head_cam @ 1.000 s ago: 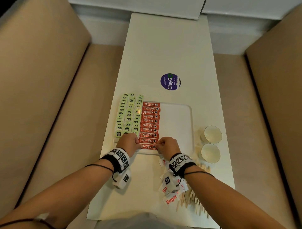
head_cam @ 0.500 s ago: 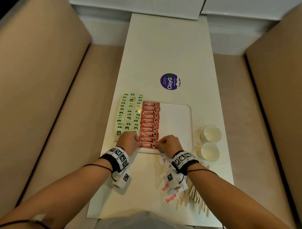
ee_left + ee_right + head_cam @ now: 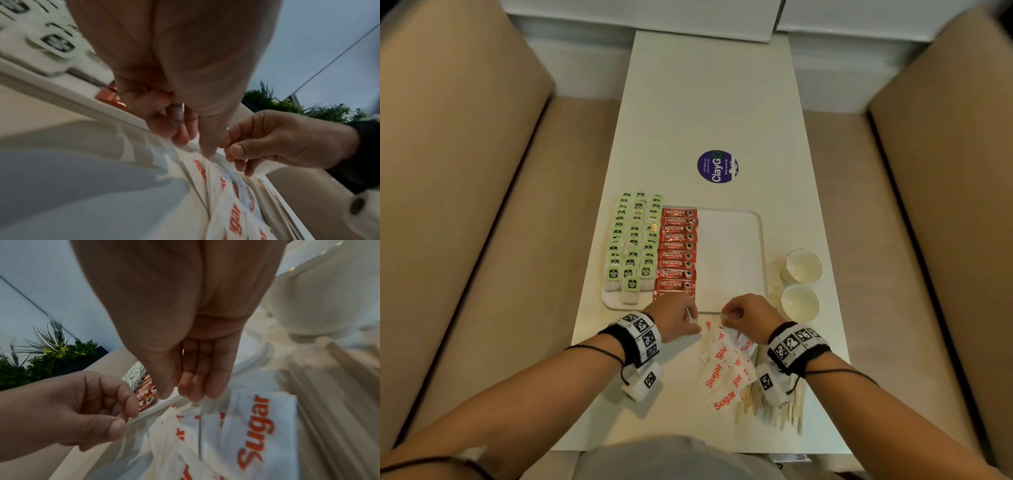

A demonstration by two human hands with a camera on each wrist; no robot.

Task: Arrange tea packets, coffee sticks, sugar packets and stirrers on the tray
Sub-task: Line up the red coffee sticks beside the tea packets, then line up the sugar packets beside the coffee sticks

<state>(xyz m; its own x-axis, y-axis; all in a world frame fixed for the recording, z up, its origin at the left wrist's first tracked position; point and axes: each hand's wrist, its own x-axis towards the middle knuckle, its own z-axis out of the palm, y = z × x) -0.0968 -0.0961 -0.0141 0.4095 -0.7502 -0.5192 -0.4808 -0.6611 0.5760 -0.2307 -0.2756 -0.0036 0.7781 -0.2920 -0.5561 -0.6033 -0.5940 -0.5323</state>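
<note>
Tray (image 3: pixel 732 253) as landmark: tea packets (image 3: pixel 635 240) fill its left side, coffee sticks (image 3: pixel 677 255) stand in a column beside them, its right half bare; sugar packets (image 3: pixel 724 363) and stirrers (image 3: pixel 774 407) lie off it, just beyond its near edge; both hands have withdrawn from the last coffee stick to that edge; left hand (image 3: pixel 677 317) and right hand (image 3: pixel 748 312) each pinch an end of one sugar packet; the coffee column appears complete, sugar placement beginning.

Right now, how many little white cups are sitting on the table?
2. Both stand right of the tray: the far cup and the near cup, just beyond the right hand. None seems hidden.
</note>
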